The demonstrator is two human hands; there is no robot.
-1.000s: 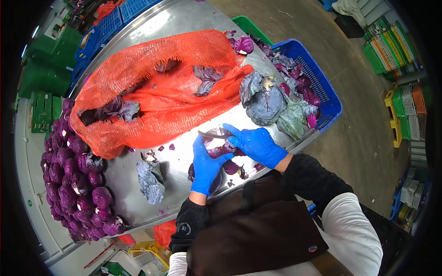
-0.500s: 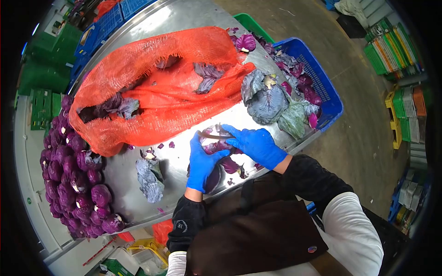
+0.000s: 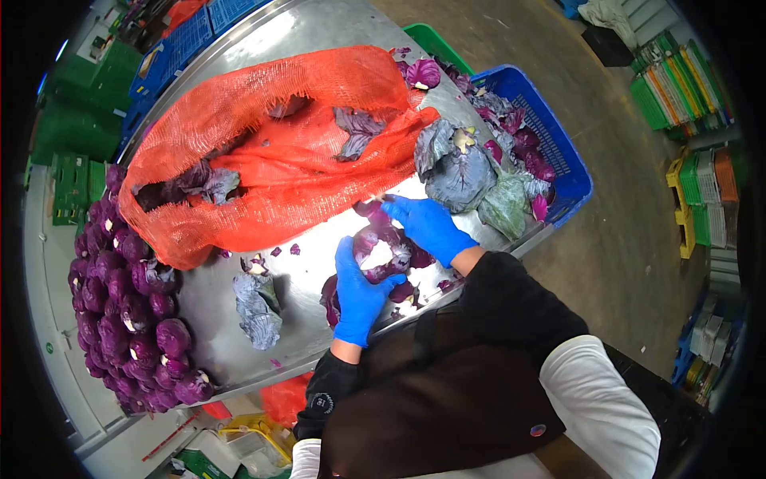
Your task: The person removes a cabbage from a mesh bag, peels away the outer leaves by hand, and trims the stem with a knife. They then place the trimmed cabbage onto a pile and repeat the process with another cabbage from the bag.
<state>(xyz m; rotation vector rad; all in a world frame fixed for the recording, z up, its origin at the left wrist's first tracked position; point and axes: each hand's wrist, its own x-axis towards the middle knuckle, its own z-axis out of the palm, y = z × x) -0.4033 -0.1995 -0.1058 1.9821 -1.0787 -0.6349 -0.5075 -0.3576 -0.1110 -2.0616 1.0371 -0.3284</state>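
Observation:
My left hand (image 3: 361, 297), in a blue glove, is wrapped round the left and lower side of a purple cabbage (image 3: 371, 241), whose pale cut base faces up. My right hand (image 3: 431, 227), also gloved in blue, is at the cabbage's upper right, fingers pressed together. A small dark object shows at its fingertips, too little to identify. Beside those fingertips is a loose purple leaf piece (image 3: 367, 208). Purple leaves (image 3: 329, 300) lie on the metal table (image 3: 215, 319) near my left hand.
Behind the hands lies a red mesh bag (image 3: 295, 188) with leaves inside. Trimmed purple cabbages (image 3: 116, 307) are piled at left. A grey-green leaf bundle (image 3: 258, 311) lies nearer. At right, a blue crate (image 3: 570, 191) holds leaves, with large outer leaves (image 3: 459, 180) beside it.
My right hand has moved up off the cabbage's face, and the dark strip across the cabbage no longer shows. The pale base is now uncovered. My left hand has shifted slightly right.

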